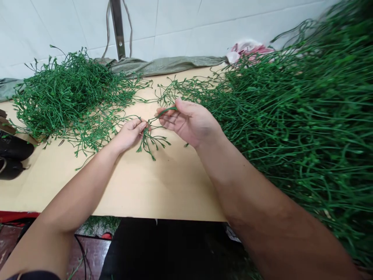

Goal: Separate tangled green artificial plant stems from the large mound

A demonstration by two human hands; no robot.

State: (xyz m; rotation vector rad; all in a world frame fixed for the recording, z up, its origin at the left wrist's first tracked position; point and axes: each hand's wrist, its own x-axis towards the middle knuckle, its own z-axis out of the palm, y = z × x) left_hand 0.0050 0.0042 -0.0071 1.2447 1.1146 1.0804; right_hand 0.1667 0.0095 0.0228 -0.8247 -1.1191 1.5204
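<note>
Over the tan tabletop (169,186), my left hand (132,133) pinches a small green plastic-looking sprig (150,142) between thumb and fingers, its forked tips hanging down toward me. My right hand (189,120) is just to the right, palm turned up, with a green stem lying across its curled fingers under the thumb. The stem runs toward the sprig at my left fingertips. Behind my left hand lies a loose heap of green sprigs (64,91). A much larger mass of long green stems (291,109) fills the right side, beside my right forearm.
A grey-green cloth (169,65) lies along the back edge by the tiled wall (180,23), with a pink and white cloth (249,50) farther right. A metal post (118,31) stands behind. Dark round objects (14,151) sit at the left edge.
</note>
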